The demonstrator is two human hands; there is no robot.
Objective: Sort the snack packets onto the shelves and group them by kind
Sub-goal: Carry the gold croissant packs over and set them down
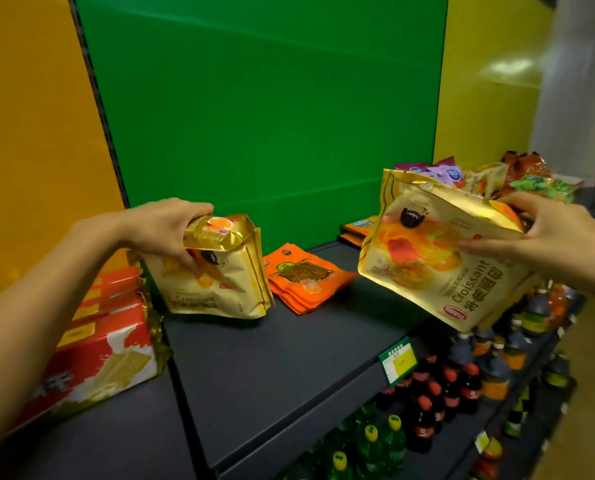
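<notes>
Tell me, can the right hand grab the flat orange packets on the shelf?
Probably not yet. The right hand is gripping a big shiny gold croissant bag, so it is full. Nothing blocks the way to the flat orange packets; it would need to put the bag down first.

One gold croissant packet (438,265) is up at the right; a standing bunch of croissant packets (216,275) at the left holds at least three. Orange packets lie in two stacks: near stack (303,277), about four; far stack (354,230), count unclear. One red cracker pack (91,351), one price tag (397,358).
</notes>
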